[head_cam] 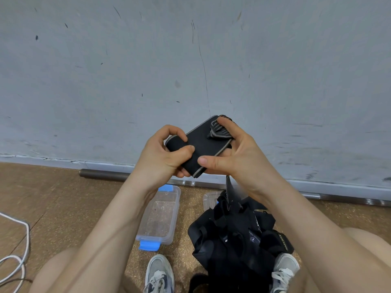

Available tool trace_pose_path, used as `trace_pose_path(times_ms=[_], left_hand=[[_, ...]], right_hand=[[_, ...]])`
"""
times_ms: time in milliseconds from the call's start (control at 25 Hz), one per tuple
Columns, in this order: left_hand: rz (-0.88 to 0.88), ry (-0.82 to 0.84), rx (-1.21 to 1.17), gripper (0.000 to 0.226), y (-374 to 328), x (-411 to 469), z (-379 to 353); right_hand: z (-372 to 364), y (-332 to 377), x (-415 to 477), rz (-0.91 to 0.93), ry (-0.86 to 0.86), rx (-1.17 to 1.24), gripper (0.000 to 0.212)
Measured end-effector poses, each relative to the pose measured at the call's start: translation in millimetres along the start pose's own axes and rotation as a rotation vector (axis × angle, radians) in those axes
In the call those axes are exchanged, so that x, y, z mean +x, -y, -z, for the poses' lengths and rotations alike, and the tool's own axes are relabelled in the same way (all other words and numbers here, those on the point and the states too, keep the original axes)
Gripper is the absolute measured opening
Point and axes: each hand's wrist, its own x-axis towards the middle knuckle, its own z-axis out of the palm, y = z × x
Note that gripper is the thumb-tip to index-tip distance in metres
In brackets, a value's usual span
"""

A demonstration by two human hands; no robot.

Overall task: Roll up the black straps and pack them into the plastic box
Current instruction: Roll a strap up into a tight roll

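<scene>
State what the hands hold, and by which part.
Both grip one wide black fabric strap with grey edging: the left hand pinches its left end, the right hand clasps its right end.

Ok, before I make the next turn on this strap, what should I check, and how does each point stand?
1. Grip: left hand and right hand both pinch the black grey-edged strap: ok.
2. Roll complete: a loose tail hangs below the right hand: not ok.
3. Clear plastic box with blue latches open, lid off: ok.
4. Room in the box: no straps seen inside: ok.
5. Pile of loose black straps beside the box, unrolled: not ok.
6. Box lid: a clear piece behind the pile, partly hidden: cannot tell.
</scene>
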Motion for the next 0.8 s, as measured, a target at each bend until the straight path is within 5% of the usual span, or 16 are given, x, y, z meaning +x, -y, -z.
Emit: trace_pose_path(times_ms=[200, 440, 680, 800], left_hand=[[-0.002, 0.035, -0.013, 0.011, 7, 0, -2], [0.077, 0.482, -0.411, 0.047, 11, 3, 24], [0.022, 0.296, -0.402, 0.035, 13, 5, 13], [0.045, 0.201, -0.348, 0.020, 13, 5, 7]], right_hand=[[-1, -4, 2, -0.011, -0.026, -0.056, 0.099], [17, 13, 2, -0.120, 0.101, 0.285, 0.078], [12, 12, -1, -0.119, 0.130, 0.236, 0.063], [8, 12, -2, -0.107, 0.063, 0.226, 0.032]])
